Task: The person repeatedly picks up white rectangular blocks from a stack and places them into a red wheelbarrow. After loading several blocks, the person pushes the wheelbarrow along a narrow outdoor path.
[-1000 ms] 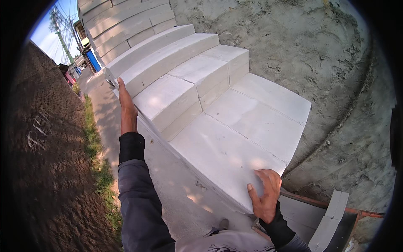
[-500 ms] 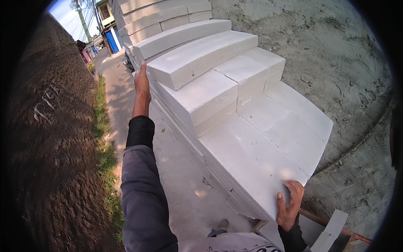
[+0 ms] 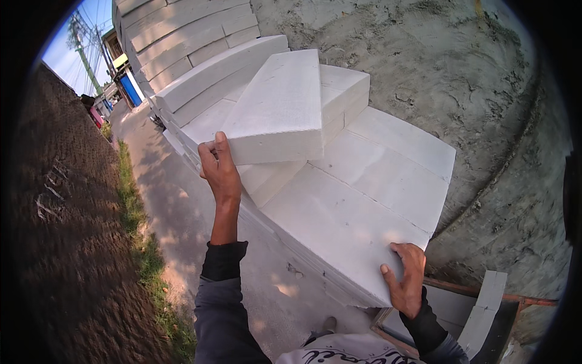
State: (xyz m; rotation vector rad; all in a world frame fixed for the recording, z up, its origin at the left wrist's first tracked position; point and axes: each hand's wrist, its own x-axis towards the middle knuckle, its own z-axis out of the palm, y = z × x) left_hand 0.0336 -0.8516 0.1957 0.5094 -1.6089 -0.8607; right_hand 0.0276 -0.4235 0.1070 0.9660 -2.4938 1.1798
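Note:
A long white building block (image 3: 278, 91) lies turned askew on top of a stepped stack of similar blocks. Its near end face points toward me. At that block's near left corner is my left hand (image 3: 219, 164), closed on the edge with fingers bent; part of the grip is hidden. My right hand (image 3: 410, 278) rests at the near right edge of the lower layer of blocks (image 3: 339, 206). Its thumb and fingers are apart and curved, with nothing between them.
Taller rows of white blocks (image 3: 188, 30) rise at the back left against a rough grey plastered wall (image 3: 412, 60). A brown-edged frame (image 3: 515, 309) holding a narrow block (image 3: 485, 309) stands at the lower right. To the left run a paved lane (image 3: 151, 145), a grass strip (image 3: 139, 236) and a dark wall (image 3: 79, 224).
The upper block has swung round, its near end now toward me. My left hand has gone from upright beside the stack to gripping that block's corner. My right hand stays on the lower blocks.

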